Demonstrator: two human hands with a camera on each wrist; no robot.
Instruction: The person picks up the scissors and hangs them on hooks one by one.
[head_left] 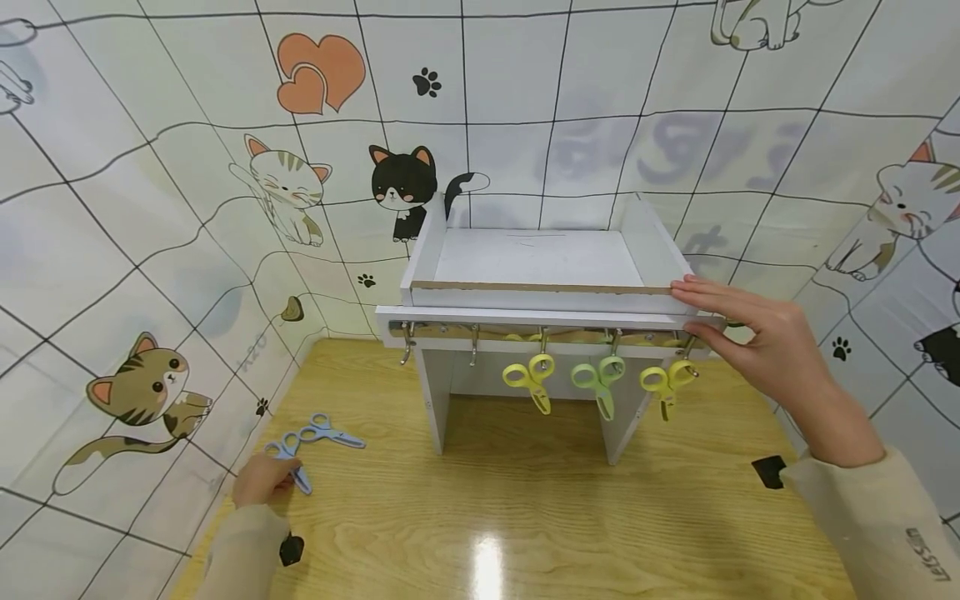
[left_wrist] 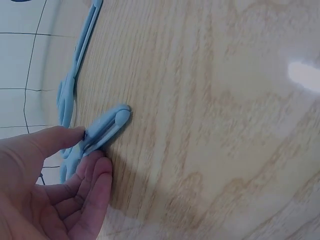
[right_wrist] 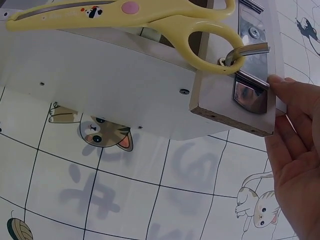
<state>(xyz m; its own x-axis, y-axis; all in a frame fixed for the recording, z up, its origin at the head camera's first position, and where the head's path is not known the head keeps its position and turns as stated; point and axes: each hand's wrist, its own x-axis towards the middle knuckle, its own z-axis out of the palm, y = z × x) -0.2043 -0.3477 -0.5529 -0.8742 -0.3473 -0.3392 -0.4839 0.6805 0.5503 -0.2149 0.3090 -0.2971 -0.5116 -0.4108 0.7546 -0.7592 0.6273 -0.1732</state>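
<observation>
At the table's left side my left hand point(head_left: 261, 481) pinches a pair of light blue scissors point(head_left: 302, 478) between thumb and fingers. The left wrist view shows the thumb against the blades point(left_wrist: 107, 127) and the fingers curled beneath. A second blue pair point(head_left: 335, 436) lies right beside it. My right hand point(head_left: 776, 342) grips the right end of a white shelf unit point(head_left: 540, 299), fingers over the top, thumb on the front edge. From its hook rail hang a yellow pair point(head_left: 537, 385), a green pair point(head_left: 602, 382) and, nearest this hand, another yellow pair point(right_wrist: 125, 14).
Two hooks at the rail's left, the end hook point(head_left: 407, 343) and its neighbour point(head_left: 474, 345), carry nothing. The unit stands on side panels point(head_left: 435, 400) on a wood-grain table point(head_left: 517, 508). Cat-print sheeting point(head_left: 517, 158) encloses the back and sides. Black patches point(head_left: 768, 472) mark the table.
</observation>
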